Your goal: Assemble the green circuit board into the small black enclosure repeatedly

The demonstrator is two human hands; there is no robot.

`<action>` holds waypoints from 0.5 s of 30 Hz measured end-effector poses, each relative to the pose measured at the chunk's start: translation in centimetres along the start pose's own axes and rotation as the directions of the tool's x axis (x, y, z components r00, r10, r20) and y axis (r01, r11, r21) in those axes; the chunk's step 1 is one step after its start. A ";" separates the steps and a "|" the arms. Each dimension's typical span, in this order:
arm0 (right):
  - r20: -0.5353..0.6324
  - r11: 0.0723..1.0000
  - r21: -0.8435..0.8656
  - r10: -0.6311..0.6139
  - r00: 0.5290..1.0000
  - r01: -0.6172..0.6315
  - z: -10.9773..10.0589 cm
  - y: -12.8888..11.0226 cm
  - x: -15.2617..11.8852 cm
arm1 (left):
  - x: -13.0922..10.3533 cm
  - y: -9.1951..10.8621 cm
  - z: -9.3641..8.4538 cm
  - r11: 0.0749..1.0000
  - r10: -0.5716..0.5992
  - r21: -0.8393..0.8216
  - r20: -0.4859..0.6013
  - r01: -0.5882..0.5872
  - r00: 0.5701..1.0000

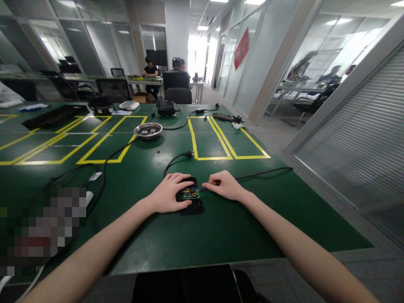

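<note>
Fingers (185, 184), left hand (167, 195): partly spread, holding the opened black case (196, 207) with circuit board (195, 195) | right hand (224, 185): curled, thumb and forefinger nearly meeting; cannot tell whether they grip the black cable (263, 173) | case on green table (221, 235), under left hand

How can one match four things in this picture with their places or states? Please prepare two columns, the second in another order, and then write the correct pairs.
Things:
1. black plug
2. metal bowl
3. circuit board
4. red sign

Places or states:
A. with small things inside
B. on the glass wall
C. beside the yellow tape on the table
D. between the thumb and fingers of the left hand

Right pairs: 1-C, 2-A, 3-D, 4-B
</note>
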State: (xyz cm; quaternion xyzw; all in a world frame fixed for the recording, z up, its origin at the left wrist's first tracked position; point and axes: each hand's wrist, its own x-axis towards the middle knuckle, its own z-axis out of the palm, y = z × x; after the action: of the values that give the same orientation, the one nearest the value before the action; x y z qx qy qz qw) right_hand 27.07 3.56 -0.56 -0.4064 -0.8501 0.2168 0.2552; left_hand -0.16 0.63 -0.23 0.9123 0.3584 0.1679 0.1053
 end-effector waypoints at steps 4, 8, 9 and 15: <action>-0.019 1.000 0.016 0.005 1.000 -0.005 0.5 -0.1 0.1 | 0.3 0.0 0.0 1.000 0.001 0.009 0.014 -0.001 1.000; -0.022 0.999 0.036 0.003 1.000 -0.002 0.6 0.1 0.2 | 0.5 -0.2 0.2 1.000 0.014 0.025 0.011 -0.015 1.000; -0.023 0.999 0.040 0.003 1.000 -0.002 0.6 0.1 0.2 | 0.5 -0.3 0.3 0.999 0.021 0.027 0.011 -0.021 1.000; -0.047 0.999 0.053 -0.010 0.999 0.013 0.8 0.6 0.4 | 0.5 -0.9 0.4 0.999 0.034 0.022 0.016 -0.035 0.999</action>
State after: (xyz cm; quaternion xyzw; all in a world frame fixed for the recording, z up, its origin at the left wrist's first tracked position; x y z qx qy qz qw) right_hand 26.76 4.07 -1.43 -0.3997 -0.8401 0.2281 0.2870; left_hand -0.28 1.58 -0.74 0.9207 0.3436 0.1587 0.0950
